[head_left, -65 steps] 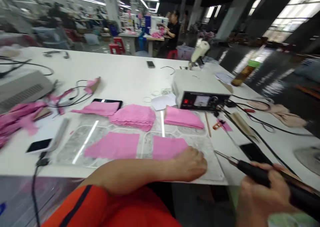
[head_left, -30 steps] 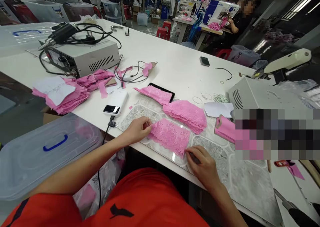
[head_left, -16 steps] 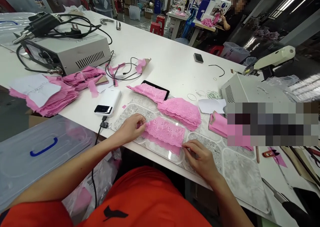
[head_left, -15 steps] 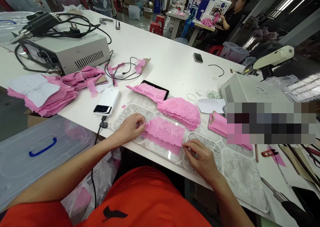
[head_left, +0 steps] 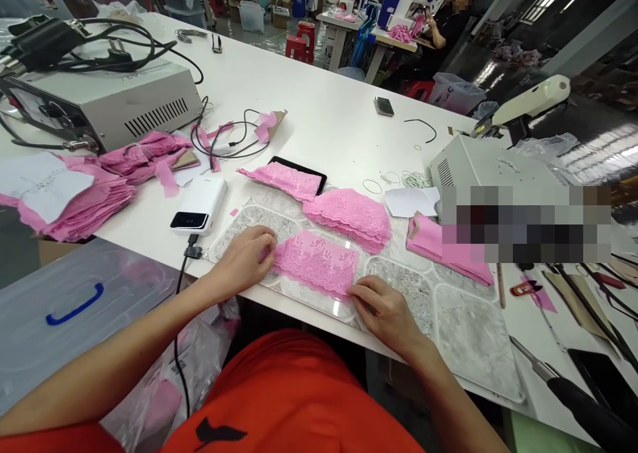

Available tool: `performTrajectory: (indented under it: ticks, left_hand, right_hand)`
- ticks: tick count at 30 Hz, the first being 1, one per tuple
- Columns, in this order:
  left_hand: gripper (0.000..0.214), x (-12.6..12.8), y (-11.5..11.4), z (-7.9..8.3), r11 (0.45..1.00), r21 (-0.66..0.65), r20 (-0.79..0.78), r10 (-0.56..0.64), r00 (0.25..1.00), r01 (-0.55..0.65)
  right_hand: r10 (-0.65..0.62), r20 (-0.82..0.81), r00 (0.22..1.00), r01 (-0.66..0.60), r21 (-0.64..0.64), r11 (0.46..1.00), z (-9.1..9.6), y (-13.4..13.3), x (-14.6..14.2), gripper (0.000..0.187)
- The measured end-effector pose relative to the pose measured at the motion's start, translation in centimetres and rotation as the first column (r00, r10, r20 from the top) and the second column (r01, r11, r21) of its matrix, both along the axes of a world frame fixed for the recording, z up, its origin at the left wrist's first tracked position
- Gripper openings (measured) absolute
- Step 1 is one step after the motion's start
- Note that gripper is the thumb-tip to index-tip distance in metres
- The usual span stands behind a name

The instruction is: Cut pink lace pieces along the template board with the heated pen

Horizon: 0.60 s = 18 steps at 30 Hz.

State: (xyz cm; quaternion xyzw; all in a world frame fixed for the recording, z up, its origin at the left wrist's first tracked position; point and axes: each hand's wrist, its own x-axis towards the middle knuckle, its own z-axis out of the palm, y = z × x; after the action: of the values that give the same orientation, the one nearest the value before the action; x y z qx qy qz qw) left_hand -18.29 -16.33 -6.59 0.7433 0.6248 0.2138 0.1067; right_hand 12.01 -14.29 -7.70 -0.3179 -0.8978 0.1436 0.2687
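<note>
A pink lace piece (head_left: 319, 262) with a scalloped edge lies nearly flat on the grey marbled mat (head_left: 473, 337) in front of me. My left hand (head_left: 252, 257) pinches its left end between thumb and fingertips. At the lower right corner, my right hand (head_left: 381, 307) has its fingertips closed on the lace edge. Just beyond the piece sits a fanned stack of pink lace (head_left: 349, 217). Another pink lace strip (head_left: 286, 179) rests partly over a black tablet (head_left: 299, 167).
A white power bank (head_left: 202, 204) with a cable stands left of the mat. Behind it are pink fabric bundles (head_left: 80, 187) and a grey machine box (head_left: 119, 97). To the right lie folded pink fabric (head_left: 448, 250) and a black-handled tool (head_left: 573, 393). A person (head_left: 448, 28) sits at a sewing machine beyond.
The near edge of the lace has come down over the pink layer that showed beneath it. Both hands have moved slightly with it, still gripping. The view has shifted a little.
</note>
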Motion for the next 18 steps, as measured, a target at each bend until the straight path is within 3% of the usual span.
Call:
performTrajectory:
  ticks: [4, 7, 9, 10, 11, 13, 14, 16, 17, 18]
  left_hand:
    - [0.016, 1.0, -0.4, 0.3, 0.989, 0.134, -0.071, -0.049, 0.996, 0.059]
    - [0.018, 3.0, -0.4, 0.8, 0.932, 0.21, -0.092, -0.281, 0.955, 0.295]
    - [0.018, 4.6, 0.0, 0.9, 0.87, 0.2, -0.103, -0.439, 0.893, 0.451]
    - [0.017, 5.3, 0.3, 0.8, 0.842, 0.184, -0.108, -0.495, 0.862, 0.507]
    - [0.017, 6.0, 0.6, 0.6, 0.819, 0.167, -0.11, -0.538, 0.836, 0.549]
    - [0.017, 7.2, 1.3, 0.2, 0.786, 0.143, -0.104, -0.592, 0.799, 0.601]
    - [0.017, 7.7, 1.6, -0.1, 0.774, 0.135, -0.096, -0.611, 0.786, 0.618]
    - [0.019, 8.5, 2.1, -0.5, 0.763, 0.128, -0.07, -0.631, 0.773, 0.634]
    - [0.02, 8.9, 2.2, -0.6, 0.764, 0.125, -0.057, -0.632, 0.773, 0.634]
    - [0.02, 9.1, 2.3, -0.7, 0.766, 0.12, -0.047, -0.632, 0.774, 0.632]
  right_hand:
    - [-0.049, -0.062, 0.997, 0.043, -0.088, 0.995, 0.1, -0.2, 0.2, 0.021]
    - [-0.161, -0.183, 0.97, 0.13, -0.172, 0.976, 0.3, -1.4, 1.7, 0.017]
    - [-0.342, -0.27, 0.9, 0.283, -0.236, 0.93, 0.1, -2.9, 3.8, 0.01]
    - [-0.463, -0.311, 0.83, 0.386, -0.279, 0.879, -0.1, -3.8, 5.2, 0.006]
    - [-0.608, -0.363, 0.706, 0.504, -0.345, 0.792, -0.4, -4.8, 6.6, 0.006]
    - [-0.839, -0.459, 0.293, 0.65, -0.548, 0.527, -1.1, -6.5, 9.6, 0.017]
    - [-0.86, -0.5, 0.104, 0.625, -0.64, 0.447, -1.4, -7.2, 11.1, 0.023]
    - [-0.829, -0.545, -0.127, 0.588, -0.714, 0.379, -1.4, -8.3, 13.6, 0.034]
    - [-0.801, -0.563, -0.202, 0.62, -0.707, 0.34, -1.3, -8.7, 14.6, 0.036]
    - [-0.785, -0.576, -0.227, 0.665, -0.681, 0.307, -1.0, -8.9, 15.4, 0.036]
